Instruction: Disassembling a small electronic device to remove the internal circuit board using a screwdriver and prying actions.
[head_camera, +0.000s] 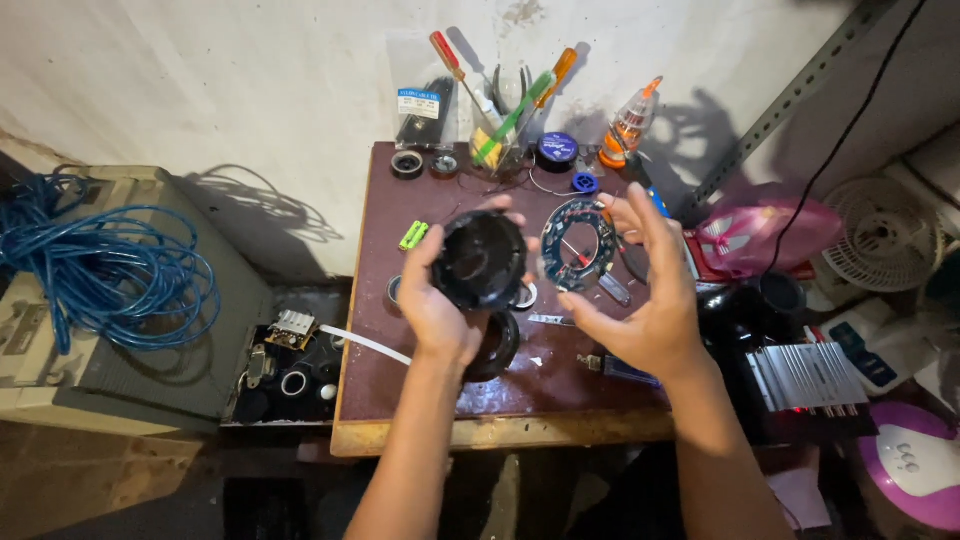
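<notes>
Both hands (440, 300) raised, fingers (640, 215) prob. curled

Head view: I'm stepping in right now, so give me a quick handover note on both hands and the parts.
Left hand: grips the round black housing, held up above the brown table.
Right hand: holds the ring-shaped circuit board by its edge, beside the housing.
Done: board and housing are apart.
Left: the board is not yet in the housing. A second black ring part lies on the table under the left hand.
</notes>
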